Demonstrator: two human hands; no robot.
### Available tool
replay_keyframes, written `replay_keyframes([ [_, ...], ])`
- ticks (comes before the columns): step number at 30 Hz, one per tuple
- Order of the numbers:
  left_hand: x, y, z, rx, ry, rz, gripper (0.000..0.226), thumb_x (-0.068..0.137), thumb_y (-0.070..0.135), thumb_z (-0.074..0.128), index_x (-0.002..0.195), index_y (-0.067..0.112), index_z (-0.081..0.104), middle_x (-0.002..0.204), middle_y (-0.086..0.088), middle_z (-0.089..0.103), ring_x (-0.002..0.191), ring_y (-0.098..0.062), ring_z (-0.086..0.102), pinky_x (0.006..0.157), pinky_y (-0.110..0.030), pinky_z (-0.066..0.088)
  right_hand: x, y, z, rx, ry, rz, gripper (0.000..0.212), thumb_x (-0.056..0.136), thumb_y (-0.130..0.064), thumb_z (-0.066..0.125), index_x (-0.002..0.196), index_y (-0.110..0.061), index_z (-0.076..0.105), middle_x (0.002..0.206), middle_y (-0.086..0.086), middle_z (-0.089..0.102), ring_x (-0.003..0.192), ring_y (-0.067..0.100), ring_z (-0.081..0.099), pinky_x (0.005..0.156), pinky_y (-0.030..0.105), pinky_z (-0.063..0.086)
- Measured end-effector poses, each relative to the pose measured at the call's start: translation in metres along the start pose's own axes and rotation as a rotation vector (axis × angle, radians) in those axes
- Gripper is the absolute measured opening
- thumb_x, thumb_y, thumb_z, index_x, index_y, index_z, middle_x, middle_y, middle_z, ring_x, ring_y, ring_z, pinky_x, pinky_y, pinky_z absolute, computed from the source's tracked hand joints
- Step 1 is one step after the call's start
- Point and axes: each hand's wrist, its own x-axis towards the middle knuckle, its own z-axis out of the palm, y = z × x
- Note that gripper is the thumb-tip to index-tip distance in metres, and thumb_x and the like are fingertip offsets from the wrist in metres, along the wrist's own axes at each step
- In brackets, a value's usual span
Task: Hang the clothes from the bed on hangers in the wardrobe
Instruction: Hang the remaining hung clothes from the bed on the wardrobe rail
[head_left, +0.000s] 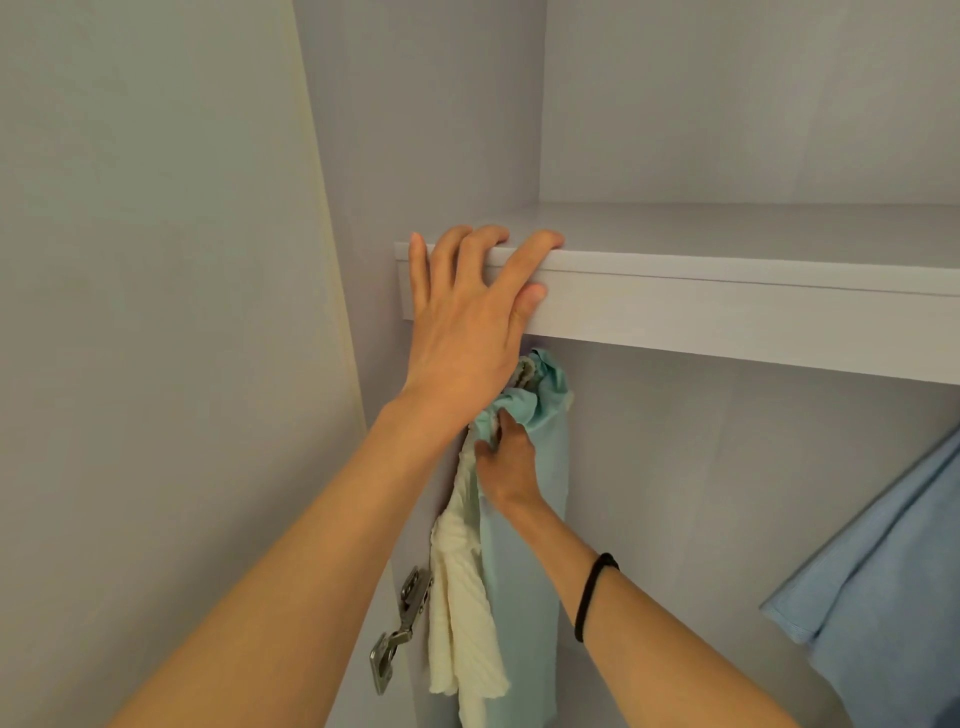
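Note:
A teal garment (535, 519) hangs bunched under the wardrobe shelf (727, 306) at the left end, with a cream knitted garment (462, 613) dangling beside it on the left. My right hand (506, 462) pinches the teal fabric near its gathered top. My left hand (467, 317) rests on the shelf's front edge, fingers spread flat over the top and thumb against the face. The hangers and the rail are hidden behind the shelf and my hands.
A light blue garment (878, 582) hangs at the right of the wardrobe. A metal door hinge (400, 629) sits on the left side panel, next to the open wardrobe door (156, 364). The upper compartment lies above the shelf.

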Motion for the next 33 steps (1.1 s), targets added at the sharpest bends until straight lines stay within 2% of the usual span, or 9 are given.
replay_keyframes([
  [3,0.0,-0.001,0.0,-0.003,0.002,0.006,0.038,0.096,0.032,0.03,0.129,0.028,0.049,0.125,-0.011,0.047,0.123,-0.032,0.036,0.111,-0.048,0.0,0.0,0.003,0.002,0.01,-0.012,0.01,0.043,0.089,-0.004,0.05,0.131,-0.001,0.043,0.118,0.011,0.053,0.11,0.025,0.052,0.097,0.028,0.04],
  [5,0.0,-0.002,0.0,-0.006,-0.008,0.006,0.038,0.096,0.033,0.029,0.129,0.028,0.048,0.125,-0.01,0.046,0.123,-0.032,0.035,0.111,-0.048,-0.001,0.001,0.003,0.0,-0.021,-0.034,0.014,0.051,0.089,-0.009,0.054,0.137,-0.004,0.038,0.115,0.011,0.052,0.106,0.024,0.052,0.1,0.035,0.041],
  [9,-0.001,-0.003,-0.001,0.004,-0.039,0.006,0.041,0.096,0.034,0.029,0.133,0.027,0.046,0.128,-0.011,0.046,0.125,-0.032,0.034,0.111,-0.051,0.002,-0.003,0.002,-0.008,-0.125,-0.154,-0.005,0.064,0.093,-0.016,0.053,0.147,-0.014,0.018,0.135,0.013,0.039,0.126,0.025,0.039,0.107,0.03,0.031],
  [12,-0.003,-0.004,-0.005,0.008,-0.059,0.008,0.045,0.097,0.034,0.028,0.139,0.026,0.039,0.134,-0.012,0.043,0.129,-0.033,0.03,0.112,-0.05,0.002,-0.012,0.005,-0.019,-0.152,-0.209,-0.015,0.066,0.094,-0.021,0.051,0.148,-0.015,0.014,0.145,0.01,0.033,0.133,0.023,0.034,0.11,0.031,0.028],
  [18,-0.036,0.005,-0.014,-0.15,-0.095,-0.087,0.053,0.095,0.031,0.034,0.146,0.025,0.023,0.154,-0.011,0.015,0.143,-0.032,0.003,0.114,-0.05,0.007,-0.037,0.007,-0.062,-0.318,-0.272,-0.121,0.063,0.097,-0.031,0.045,0.149,-0.018,0.013,0.152,0.005,0.025,0.139,0.02,0.024,0.11,0.029,0.023],
  [22,-0.098,0.007,-0.006,-0.221,-0.207,-0.191,0.052,0.096,0.025,0.039,0.146,0.026,0.022,0.154,-0.01,0.016,0.143,-0.028,0.008,0.112,-0.054,0.02,-0.06,0.009,-0.085,-0.466,-0.258,-0.231,0.063,0.097,-0.034,0.045,0.148,-0.015,0.015,0.153,0.006,0.024,0.14,0.02,0.021,0.111,0.026,0.018],
  [24,-0.133,0.008,-0.006,-0.158,-0.3,-0.29,0.052,0.095,0.029,0.036,0.145,0.028,0.02,0.153,-0.013,0.02,0.141,-0.032,0.014,0.109,-0.056,0.024,-0.076,0.012,-0.09,-0.52,-0.279,-0.262,0.062,0.097,-0.035,0.043,0.148,-0.015,0.014,0.154,0.006,0.021,0.142,0.02,0.017,0.116,0.03,0.014],
  [27,-0.183,0.019,-0.015,-0.026,-0.403,-0.295,0.052,0.092,0.031,0.032,0.143,0.024,0.029,0.147,-0.02,0.031,0.136,-0.041,0.025,0.104,-0.057,0.031,-0.107,0.016,-0.091,-0.598,-0.375,-0.308,0.062,0.098,-0.037,0.038,0.149,-0.017,0.008,0.156,0.005,0.011,0.144,0.019,0.007,0.117,0.035,0.009],
  [33,-0.274,0.078,-0.067,0.107,-0.505,-0.481,0.047,0.091,0.019,0.043,0.138,0.021,0.036,0.147,-0.016,0.032,0.137,-0.039,0.023,0.107,-0.049,0.025,-0.184,0.033,-0.097,-0.596,-0.537,-0.384,0.061,0.098,-0.038,0.036,0.149,-0.02,0.008,0.157,0.004,0.009,0.144,0.018,0.005,0.116,0.034,0.004],
])
